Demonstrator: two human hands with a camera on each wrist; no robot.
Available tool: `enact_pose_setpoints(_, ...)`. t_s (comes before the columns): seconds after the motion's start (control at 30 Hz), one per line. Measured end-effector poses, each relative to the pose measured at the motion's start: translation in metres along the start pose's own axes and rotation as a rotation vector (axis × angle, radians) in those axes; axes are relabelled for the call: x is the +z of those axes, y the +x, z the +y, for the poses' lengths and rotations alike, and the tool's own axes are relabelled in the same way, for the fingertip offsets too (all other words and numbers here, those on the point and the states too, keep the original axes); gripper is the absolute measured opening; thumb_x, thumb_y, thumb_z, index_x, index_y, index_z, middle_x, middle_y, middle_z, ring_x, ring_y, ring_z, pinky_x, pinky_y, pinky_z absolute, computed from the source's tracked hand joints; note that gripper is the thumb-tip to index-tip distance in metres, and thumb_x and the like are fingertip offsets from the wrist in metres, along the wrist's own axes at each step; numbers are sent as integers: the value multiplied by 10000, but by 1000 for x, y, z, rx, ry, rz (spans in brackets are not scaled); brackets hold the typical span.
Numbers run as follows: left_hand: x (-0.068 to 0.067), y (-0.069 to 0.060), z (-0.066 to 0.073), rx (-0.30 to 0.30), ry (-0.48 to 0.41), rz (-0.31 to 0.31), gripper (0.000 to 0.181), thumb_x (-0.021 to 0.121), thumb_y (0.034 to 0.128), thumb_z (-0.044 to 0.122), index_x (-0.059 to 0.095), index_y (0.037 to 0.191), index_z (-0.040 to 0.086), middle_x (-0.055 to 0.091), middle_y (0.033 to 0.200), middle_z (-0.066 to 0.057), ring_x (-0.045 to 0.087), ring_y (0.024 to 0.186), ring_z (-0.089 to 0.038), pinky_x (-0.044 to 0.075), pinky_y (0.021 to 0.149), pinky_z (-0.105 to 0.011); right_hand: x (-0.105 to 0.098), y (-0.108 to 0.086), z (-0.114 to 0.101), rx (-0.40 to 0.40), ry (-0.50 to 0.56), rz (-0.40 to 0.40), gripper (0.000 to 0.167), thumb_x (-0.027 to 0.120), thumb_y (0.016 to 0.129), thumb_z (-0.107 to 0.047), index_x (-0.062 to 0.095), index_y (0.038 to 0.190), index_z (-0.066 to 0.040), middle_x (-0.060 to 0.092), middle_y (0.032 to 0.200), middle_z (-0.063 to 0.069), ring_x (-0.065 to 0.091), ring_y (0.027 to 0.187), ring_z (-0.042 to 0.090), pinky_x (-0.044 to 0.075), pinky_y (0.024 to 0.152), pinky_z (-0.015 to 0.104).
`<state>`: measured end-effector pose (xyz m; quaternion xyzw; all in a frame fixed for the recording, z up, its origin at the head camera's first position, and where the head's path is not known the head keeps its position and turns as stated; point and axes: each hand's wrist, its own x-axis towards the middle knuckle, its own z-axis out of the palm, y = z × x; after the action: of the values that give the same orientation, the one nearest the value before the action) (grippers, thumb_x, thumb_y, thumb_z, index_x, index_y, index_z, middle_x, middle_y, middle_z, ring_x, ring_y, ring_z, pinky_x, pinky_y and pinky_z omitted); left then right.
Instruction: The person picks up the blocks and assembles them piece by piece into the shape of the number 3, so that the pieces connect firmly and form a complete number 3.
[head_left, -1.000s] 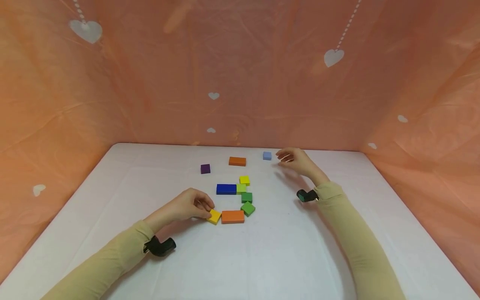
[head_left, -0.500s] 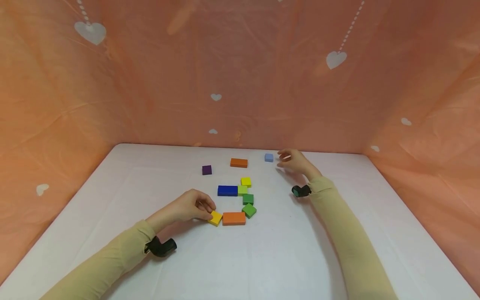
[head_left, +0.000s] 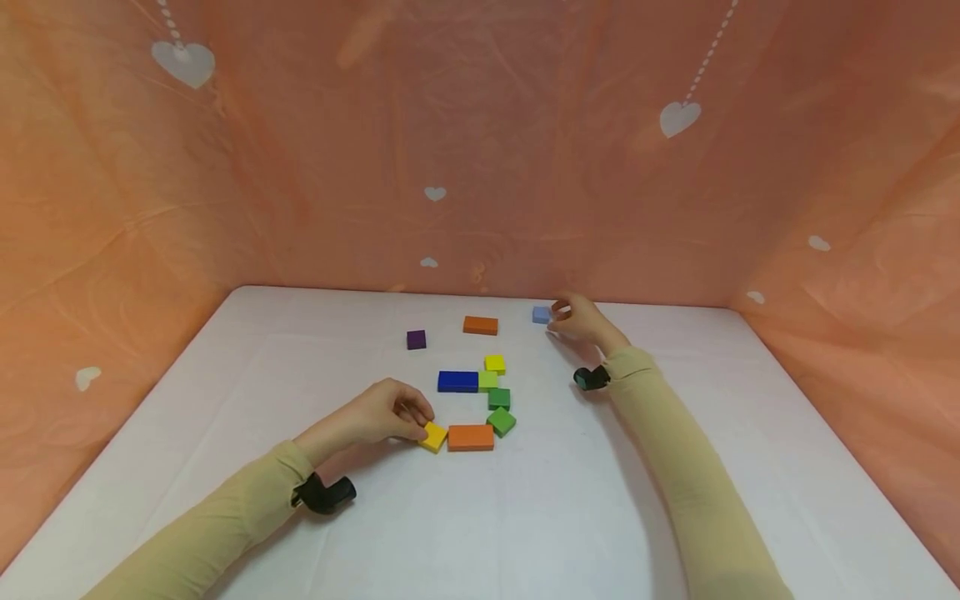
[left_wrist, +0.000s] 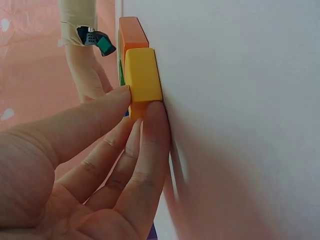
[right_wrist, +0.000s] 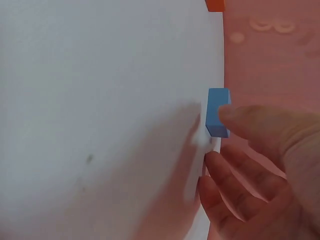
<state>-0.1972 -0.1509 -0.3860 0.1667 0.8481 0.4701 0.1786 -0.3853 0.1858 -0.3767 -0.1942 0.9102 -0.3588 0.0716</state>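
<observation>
Pinching a golden-yellow block (head_left: 433,437) between thumb and finger, the person's left hand (head_left: 378,410) rested low on the white-covered table (head_left: 600,517), well in from the far edge. Just to the block's right lay a near orange block (head_left: 471,437), so close that I couldn't tell whether their corners touched. From its right end, an askew light-green block (head_left: 501,422), a darker green block (head_left: 498,399), a lime block (head_left: 487,381) and a bright yellow block (head_left: 495,364) ran toward the far edge, with a dark-blue block (head_left: 458,382) against the lime one's left side.

Beside the far edge, right of its middle, sat a light-blue block (head_left: 541,315). The right hand (head_left: 583,323) was poised at it, fingers loosely bent and parted, with no grip that I could see; whether the thumb met it, I couldn't tell. Farther toward the far left corner lay a far orange block (head_left: 481,325) and a purple block (head_left: 416,340), both untouched.

The light-blue block worried me most: so little table lay behind it that a thumb pressing before the fingers came round could have shoved it toward the peach curtain (head_left: 495,167). Over on the left, a slip rightward would probably have bumped the near orange block, and that one the askew light-green block, breaking the line.
</observation>
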Motion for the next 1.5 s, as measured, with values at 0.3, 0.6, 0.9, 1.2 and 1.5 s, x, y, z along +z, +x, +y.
enact_pose_setpoints(0.3,1,-1,2,-3,-7,-10,176,749,793,-4,684,957,-10,645,841,-46,586,753,-176,530,687,-268,1,1,-1,-13,-7,-6,467,626,872,17,494,1316,78,543,1246,251,549,1095,371,453,936,439)
enact_pose_setpoints(0.6,1,0,2,2,-7,-21,175,749,795,0,682,957,-11,642,833,-48,585,748,-177,531,681,-274,4,1,-5,9,-32,-9,370,647,882,-16,572,1237,57,569,1217,213,549,1087,351,455,933,426)
enact_pose_setpoints(0.9,2,1,0,-8,-7,-17,175,750,793,-4,687,957,0,645,830,-40,592,750,-183,537,696,-299,12,2,-12,-27,-58,-39,279,657,884,-26,630,1156,25,604,1147,175,562,1045,335,455,939,414)
enact_pose_setpoints(1.2,1,1,0,-21,-4,-13,174,752,794,-1,687,956,4,641,828,-37,585,750,-179,532,698,-292,23,-2,-21,-53,-76,-105,269,667,888,-61,642,1154,-28,616,1152,113,569,1043,285,452,943,386)
enact_pose_setpoints(1.5,0,0,2,-24,-6,-13,176,748,800,2,683,963,1,644,842,-43,589,761,-186,534,716,-306,28,-6,-33,-101,-82,-168,273,674,882,-71,657,1153,-45,626,1151,102,571,1040,277,453,939,401)
